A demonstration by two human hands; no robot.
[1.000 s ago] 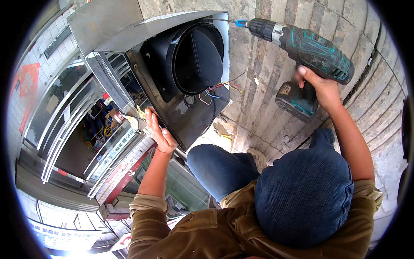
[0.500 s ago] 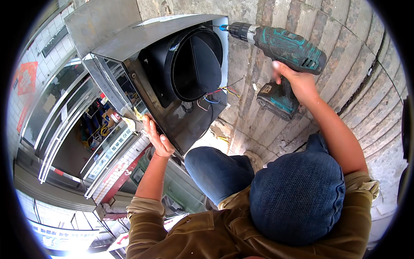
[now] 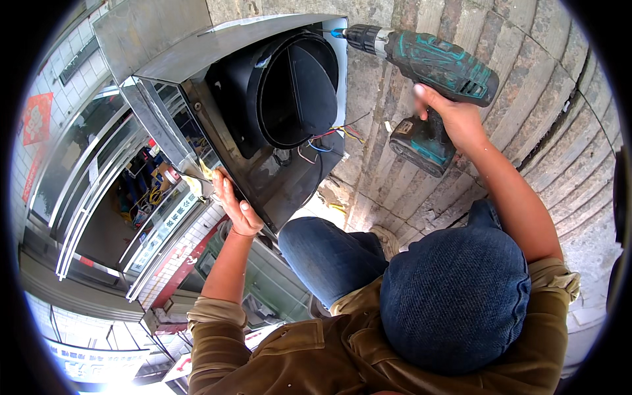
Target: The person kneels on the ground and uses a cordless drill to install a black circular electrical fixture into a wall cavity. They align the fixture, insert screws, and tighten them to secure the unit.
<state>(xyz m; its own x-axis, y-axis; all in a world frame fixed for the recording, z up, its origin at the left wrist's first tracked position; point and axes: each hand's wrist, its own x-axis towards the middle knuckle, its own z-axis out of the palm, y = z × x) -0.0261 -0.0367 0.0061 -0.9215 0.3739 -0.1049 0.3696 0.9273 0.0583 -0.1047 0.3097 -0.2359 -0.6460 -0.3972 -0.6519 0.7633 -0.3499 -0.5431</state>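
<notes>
My right hand point(image 3: 457, 122) is wrapped around the handle of a teal and black cordless drill point(image 3: 442, 66). The drill points left, and its blue-collared bit reaches the far right edge of a grey metal housing point(image 3: 191, 56). That housing looks like a range hood and holds a round black duct outlet point(image 3: 253, 105) with a flap inside. Loose coloured wires point(image 3: 322, 143) stick out beside the outlet. My left hand point(image 3: 237, 207) lies against the housing's near left edge, fingers stretched out and thumb apart. A yellowish scrap point(image 3: 207, 170) shows by its fingertips.
Ribbed stone paving point(image 3: 553, 125) spreads to the right. My bent knee point(image 3: 322, 253), in jeans, is close to the housing's near corner. On the left stand a shopfront with metal rails point(image 3: 79, 217) and a green glassy panel point(image 3: 280, 270).
The housing, drill and both hands sit slightly higher in the picture, the housing also a little farther left. Both hands keep their places, with the bit still at the housing's edge.
</notes>
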